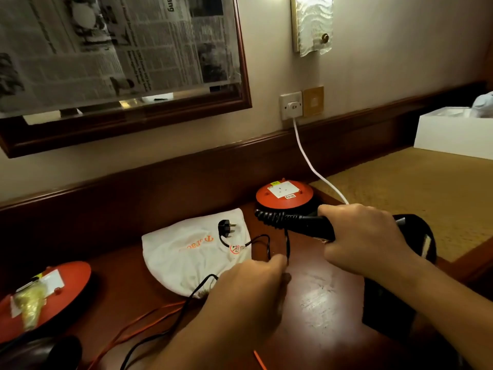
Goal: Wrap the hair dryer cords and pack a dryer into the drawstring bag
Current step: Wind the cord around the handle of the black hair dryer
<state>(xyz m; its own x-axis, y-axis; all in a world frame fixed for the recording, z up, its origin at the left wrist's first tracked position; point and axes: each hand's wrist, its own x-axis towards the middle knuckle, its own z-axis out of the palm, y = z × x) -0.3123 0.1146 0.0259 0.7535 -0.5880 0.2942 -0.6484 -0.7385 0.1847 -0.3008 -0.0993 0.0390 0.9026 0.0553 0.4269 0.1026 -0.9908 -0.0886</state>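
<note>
- Hair dryer [304,222], black, is above the wooden desk [320,303], its handle wrapped by the right hand [365,236]
- Left hand [250,287] pinches its cord [287,244]
- Plug [225,227] lies on the white drawstring bag [181,252]
- Red socket reel [284,194] sits just behind

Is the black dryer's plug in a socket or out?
Out. The black plug lies loose on the white drawstring bag, pins bare; the left hand pinches its cord.

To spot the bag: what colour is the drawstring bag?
White drawstring bag, orange lettering; head view.
</note>
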